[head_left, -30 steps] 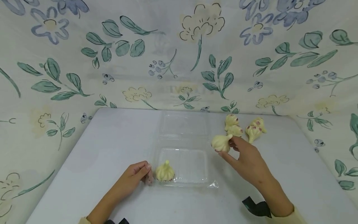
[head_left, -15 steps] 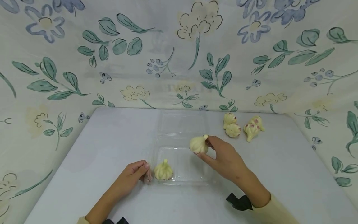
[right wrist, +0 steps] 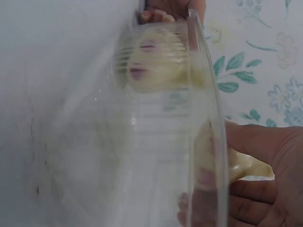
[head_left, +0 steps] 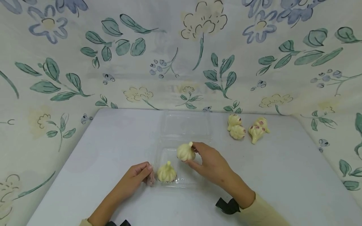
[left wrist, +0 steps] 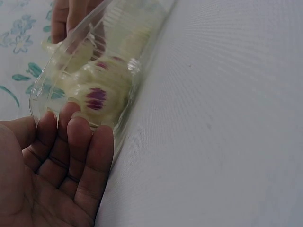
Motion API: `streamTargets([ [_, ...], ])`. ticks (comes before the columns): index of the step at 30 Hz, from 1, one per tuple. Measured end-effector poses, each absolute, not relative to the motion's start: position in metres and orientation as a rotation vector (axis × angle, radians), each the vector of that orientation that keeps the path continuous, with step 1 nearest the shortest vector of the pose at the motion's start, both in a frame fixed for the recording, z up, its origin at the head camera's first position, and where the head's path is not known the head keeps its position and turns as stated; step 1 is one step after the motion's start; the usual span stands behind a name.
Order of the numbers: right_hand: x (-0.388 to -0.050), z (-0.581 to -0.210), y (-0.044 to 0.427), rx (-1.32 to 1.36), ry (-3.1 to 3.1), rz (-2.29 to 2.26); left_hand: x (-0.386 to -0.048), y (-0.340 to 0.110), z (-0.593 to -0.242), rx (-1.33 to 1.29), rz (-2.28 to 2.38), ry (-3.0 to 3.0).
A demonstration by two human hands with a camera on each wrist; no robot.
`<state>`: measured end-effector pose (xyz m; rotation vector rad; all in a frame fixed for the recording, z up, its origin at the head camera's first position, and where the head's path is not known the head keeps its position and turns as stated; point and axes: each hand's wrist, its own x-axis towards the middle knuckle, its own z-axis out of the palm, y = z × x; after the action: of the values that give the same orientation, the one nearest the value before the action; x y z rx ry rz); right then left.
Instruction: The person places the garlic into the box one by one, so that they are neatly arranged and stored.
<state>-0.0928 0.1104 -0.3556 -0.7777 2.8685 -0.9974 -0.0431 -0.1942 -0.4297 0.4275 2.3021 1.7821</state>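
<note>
Head view: on that white table (head_left: pixel 282 175), a clear container (head_left: pixel 180 176) lies open, the left hand (head_left: pixel 138 173) pinching its left side; the right hand (head_left: pixel 210 161), half closed, grips a garlic bulb (head_left: pixel 185 152) over it; another bulb (head_left: pixel 167 174) sits inside.

Faint letter-like marks (head_left: pixel 195 89), low on the floral backdrop cloth (head_left: pixel 186 64), too dim to read, no legible text elsewhere

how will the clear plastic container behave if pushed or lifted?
The clear container probably flexes, since its walls look thin. It likely slides easily on the smooth-looking table. Lifted, it may tip toward the garlic bulb seated at its left end.
</note>
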Motion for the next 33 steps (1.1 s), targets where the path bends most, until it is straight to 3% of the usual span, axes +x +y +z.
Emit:
streamTargets([
  [33,-0.102,-0.382,0.070,-0.729,2.832,-0.806,-0.045,-0.194,-0.434,0.404,1.759,2.311],
])
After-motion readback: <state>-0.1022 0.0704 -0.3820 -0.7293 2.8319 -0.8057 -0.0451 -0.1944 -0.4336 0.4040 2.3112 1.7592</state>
